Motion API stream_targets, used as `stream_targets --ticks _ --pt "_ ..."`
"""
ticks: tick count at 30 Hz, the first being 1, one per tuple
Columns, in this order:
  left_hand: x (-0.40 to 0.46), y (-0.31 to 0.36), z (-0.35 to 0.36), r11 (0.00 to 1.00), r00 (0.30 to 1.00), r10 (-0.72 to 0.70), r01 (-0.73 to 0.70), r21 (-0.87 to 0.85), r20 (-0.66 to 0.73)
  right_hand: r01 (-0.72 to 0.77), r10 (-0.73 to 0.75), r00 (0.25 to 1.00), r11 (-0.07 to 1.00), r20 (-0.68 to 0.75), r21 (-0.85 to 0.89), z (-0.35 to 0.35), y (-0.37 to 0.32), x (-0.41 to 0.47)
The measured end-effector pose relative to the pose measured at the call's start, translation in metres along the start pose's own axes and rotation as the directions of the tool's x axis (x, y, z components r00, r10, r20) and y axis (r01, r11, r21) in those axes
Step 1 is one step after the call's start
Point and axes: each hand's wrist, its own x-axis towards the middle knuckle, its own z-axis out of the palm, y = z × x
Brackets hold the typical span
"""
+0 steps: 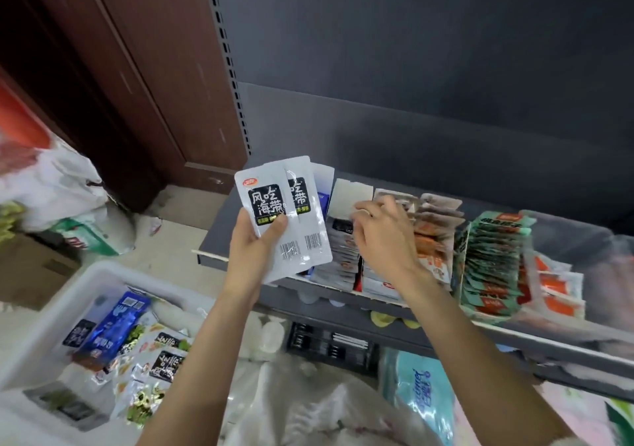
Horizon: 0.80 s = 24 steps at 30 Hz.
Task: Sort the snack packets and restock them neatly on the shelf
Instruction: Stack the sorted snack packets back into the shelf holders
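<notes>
Left hand is gripping two white snack pkts, thumb across front. Right hand, fingers loosely curled, is touching pkt rows on shelf.

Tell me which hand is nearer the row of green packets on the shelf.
Right. The right hand rests over the white packet rows just left of the green packets; the left hand, holding two white packets, is farther left.
</notes>
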Motion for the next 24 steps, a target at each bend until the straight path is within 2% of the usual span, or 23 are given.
stream_targets --ticks 1,3,5,6,8,9,10,11,12,13,14,15,17,19,20,21,22,24 --pt "0.003 0.000 0.001 1.000 1.000 0.015 -0.015 -0.004 0.022 0.003 -0.006 0.997 0.999 0.079 0.038 -0.002 0.002 0.001" --pt "0.006 0.002 0.003 0.998 0.996 0.056 -0.058 0.033 0.074 -0.059 0.015 0.989 0.952 0.149 0.299 -0.019 -0.001 0.000" --pt "0.007 0.007 0.006 0.990 0.988 0.100 -0.111 0.091 0.121 -0.146 0.129 0.989 0.780 0.072 0.609 -0.040 -0.014 -0.001" --pt "0.008 0.008 0.007 0.981 0.981 0.133 -0.150 0.120 0.140 -0.162 0.183 0.982 0.716 0.041 0.679 -0.048 -0.021 0.000" --pt "0.012 0.007 0.012 0.943 0.961 0.224 -0.256 0.214 0.160 -0.195 0.219 0.975 0.736 0.044 0.648 -0.053 -0.030 0.003" --pt "0.013 0.006 0.016 0.894 0.945 0.288 -0.323 0.311 0.154 -0.216 0.216 0.973 0.746 0.078 0.630 -0.054 -0.034 0.004" --pt "0.014 0.005 0.020 0.789 0.908 0.391 -0.416 0.452 0.153 -0.251 0.218 0.967 0.702 0.134 0.666 -0.054 -0.037 0.004" --pt "0.014 0.004 0.026 0.616 0.833 0.525 -0.514 0.597 0.176 -0.303 0.214 0.952 0.582 0.217 0.755 -0.057 -0.041 0.004" --pt "0.013 0.002 0.032 0.427 0.731 0.646 -0.584 0.691 0.219 -0.342 0.198 0.938 0.390 0.285 0.855 -0.061 -0.044 0.004" --pt "0.011 0.001 0.039 0.301 0.636 0.725 -0.638 0.709 0.264 -0.352 0.184 0.930 0.182 0.320 0.918 -0.064 -0.046 0.003" --pt "0.010 0.001 0.045 0.240 0.570 0.768 -0.679 0.694 0.291 -0.325 0.201 0.928 0.019 0.315 0.945 -0.067 -0.047 0.001" --pt "0.009 0.001 0.050 0.208 0.521 0.792 -0.720 0.662 0.317 -0.285 0.261 0.920 -0.068 0.293 0.956 -0.070 -0.046 0.000" --pt "0.010 -0.003 0.055 0.156 0.471 0.771 -0.792 0.590 0.429 -0.228 0.455 0.847 -0.157 0.275 0.961 -0.070 -0.038 0.001" --pt "0.008 -0.007 0.058 0.109 0.460 0.663 -0.840 0.531 0.591 -0.215 0.572 0.771 -0.179 0.279 0.960 -0.069 -0.025 0.000" --pt "0.006 -0.008 0.059 0.118 0.468 0.591 -0.856 0.503 0.657 -0.221 0.594 0.758 -0.156 0.270 0.963 -0.069 -0.019 0.000" --pt "0.005 -0.007 0.059 0.158 0.484 0.535 -0.863 0.480 0.693 -0.233 0.605 0.760 -0.086 0.236 0.969 -0.070 -0.014 -0.001" --pt "0.004 -0.004 0.059 0.253 0.517 0.506 -0.854 0.454 0.691 -0.243 0.599 0.779 0.015 0.186 0.970 -0.072 -0.010 -0.002" --pt "0.006 0.010 0.059 0.558 0.664 0.479 -0.735 0.384 0.574 -0.243 0.536 0.838 0.204 0.100 0.948 -0.075 -0.003 -0.004"
